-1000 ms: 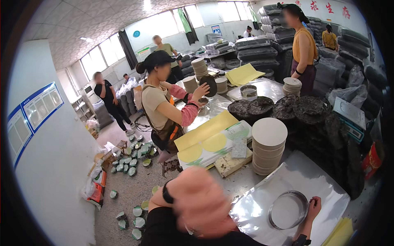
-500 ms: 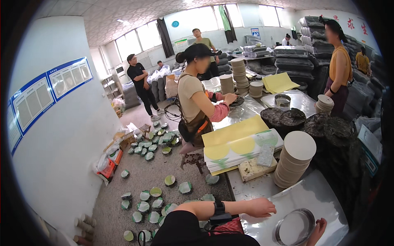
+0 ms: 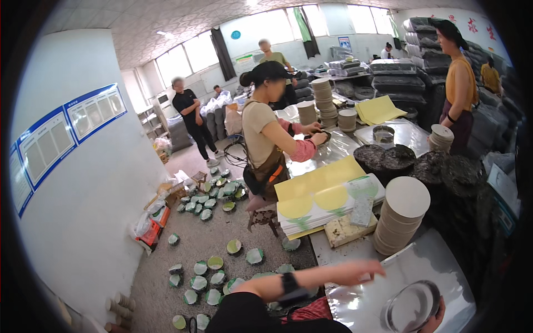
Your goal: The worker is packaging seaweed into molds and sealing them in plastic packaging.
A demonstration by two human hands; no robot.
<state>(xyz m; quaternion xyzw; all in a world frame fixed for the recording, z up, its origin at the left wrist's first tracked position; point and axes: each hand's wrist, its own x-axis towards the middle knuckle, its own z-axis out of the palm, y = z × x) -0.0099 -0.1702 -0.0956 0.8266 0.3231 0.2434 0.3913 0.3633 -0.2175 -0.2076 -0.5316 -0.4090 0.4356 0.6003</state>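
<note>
Ring (image 3: 432, 292) on a shiny sheet (image 3: 437, 260), right hand (image 3: 438, 314) at its right side.
The left hand (image 3: 358, 272) is a blur over the sheet, near the ring. I can't tell if either hand's fingers are apart or gripping. Behind stands a stack (image 3: 401, 222).

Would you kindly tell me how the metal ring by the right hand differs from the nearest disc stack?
The ring is shiny grey, the stack matte beige. The ring is low, the stack tall. The ring is open-topped, the stack flat-topped. Both are round.
</note>
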